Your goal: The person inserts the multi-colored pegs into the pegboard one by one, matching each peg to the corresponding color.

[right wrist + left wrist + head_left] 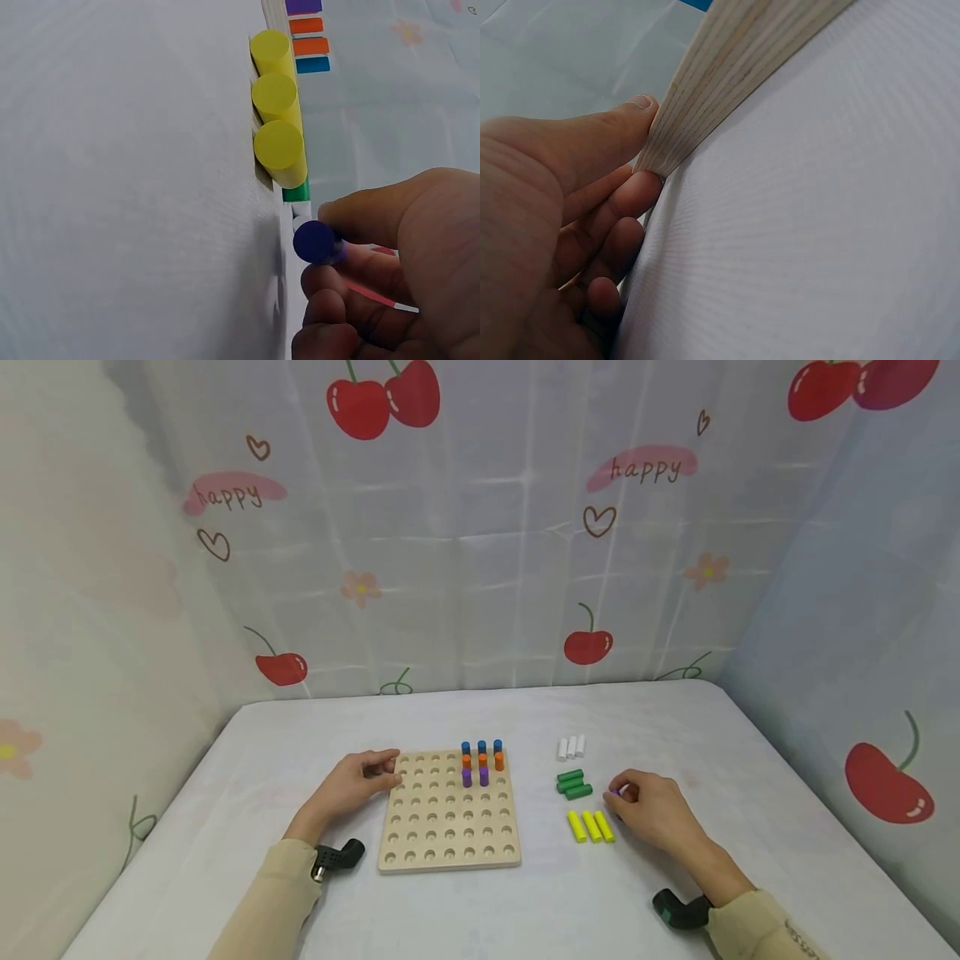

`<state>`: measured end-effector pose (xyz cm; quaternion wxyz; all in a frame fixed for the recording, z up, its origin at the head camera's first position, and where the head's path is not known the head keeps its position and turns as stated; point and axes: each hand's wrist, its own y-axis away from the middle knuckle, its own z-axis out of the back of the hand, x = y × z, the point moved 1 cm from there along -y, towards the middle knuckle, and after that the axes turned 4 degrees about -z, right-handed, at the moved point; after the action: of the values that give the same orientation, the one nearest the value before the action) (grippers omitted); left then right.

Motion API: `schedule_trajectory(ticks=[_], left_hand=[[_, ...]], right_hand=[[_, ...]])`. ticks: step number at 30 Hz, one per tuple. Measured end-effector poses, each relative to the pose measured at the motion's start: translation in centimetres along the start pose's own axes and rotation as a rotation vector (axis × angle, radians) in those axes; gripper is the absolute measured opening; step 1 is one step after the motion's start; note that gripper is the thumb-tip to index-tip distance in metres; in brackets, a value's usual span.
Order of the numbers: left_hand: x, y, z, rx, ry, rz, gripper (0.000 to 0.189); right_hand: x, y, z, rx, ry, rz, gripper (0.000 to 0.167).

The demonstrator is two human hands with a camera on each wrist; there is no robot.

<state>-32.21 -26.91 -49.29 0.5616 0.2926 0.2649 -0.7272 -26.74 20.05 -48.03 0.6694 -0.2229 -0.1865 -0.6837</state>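
Observation:
A square wooden pegboard with rows of round holes lies on the table. Three blue pegs, three orange pegs and two purple pegs stand upright in its far right part. My left hand grips the board's left edge; in the left wrist view the thumb and a fingertip press against the layered wooden side. Over on the right, my right hand pinches a purple peg between thumb and fingers. Most of that peg is hidden in the head view.
Three yellow pegs lie side by side left of my right hand. Behind them are three green pegs, and farther back three white pegs. A printed curtain hangs along the table's far edge.

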Motion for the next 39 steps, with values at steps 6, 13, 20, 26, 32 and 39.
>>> schedule_trajectory(ticks=[6,13,20,26,32,39], left_hand=[[0.0,0.1,0.0,-0.001,0.003,0.001,0.055],[0.0,0.1,0.0,-0.007,-0.013,0.003,0.055],[0.2,-0.1,0.0,-0.007,-0.012,-0.01,0.055],[0.3,-0.2,-0.1,-0.003,0.0,-0.007,0.055],[0.3,-0.2,-0.1,-0.006,0.0,-0.001,0.055],[0.4,-0.2,-0.1,-0.005,-0.002,0.004,0.055]], right_hand=[[0.6,0.0,0.1,-0.033,-0.011,0.015,0.015],[2.2,0.0,0.4,-0.036,-0.028,0.042,0.014],[3.8,-0.3,0.3,-0.02,-0.031,0.088,0.012],[5.0,-0.6,-0.2,-0.02,-0.041,0.123,0.013],[6.2,-0.9,-0.7,0.002,-0.045,0.128,0.017],[7.7,-1.3,-1.5,0.033,-0.053,0.111,0.025]])
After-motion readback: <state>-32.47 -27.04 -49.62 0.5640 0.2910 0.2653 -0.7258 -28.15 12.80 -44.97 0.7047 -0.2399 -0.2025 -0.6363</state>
